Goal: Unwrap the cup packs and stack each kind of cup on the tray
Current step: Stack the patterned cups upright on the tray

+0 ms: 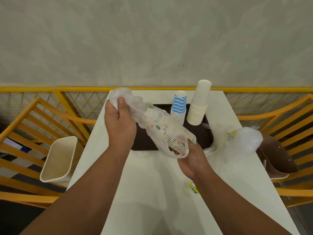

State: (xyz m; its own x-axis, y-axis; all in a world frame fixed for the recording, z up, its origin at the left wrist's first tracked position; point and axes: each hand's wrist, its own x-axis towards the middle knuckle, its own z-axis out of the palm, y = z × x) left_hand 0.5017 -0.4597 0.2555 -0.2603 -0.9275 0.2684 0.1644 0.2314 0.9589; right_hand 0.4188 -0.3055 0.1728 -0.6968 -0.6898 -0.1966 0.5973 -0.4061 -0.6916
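Note:
A stack of dotted paper cups (162,128) lies tilted above the dark brown tray (205,134), still inside its clear plastic wrap (135,102). My left hand (118,121) grips the bunched far end of that wrap. My right hand (191,158) holds the stack's rim end from below, where the wrap hangs loose. On the tray stand a stack of blue-and-white wavy cups (179,107) and a taller stack of plain white cups (199,104), both upside down.
Crumpled empty wrappers (237,139) lie on the white table (149,192) to the right of the tray; a small label scrap (192,189) lies by my right forearm. A cream bin (59,158) stands left of the table. Yellow chairs flank both sides.

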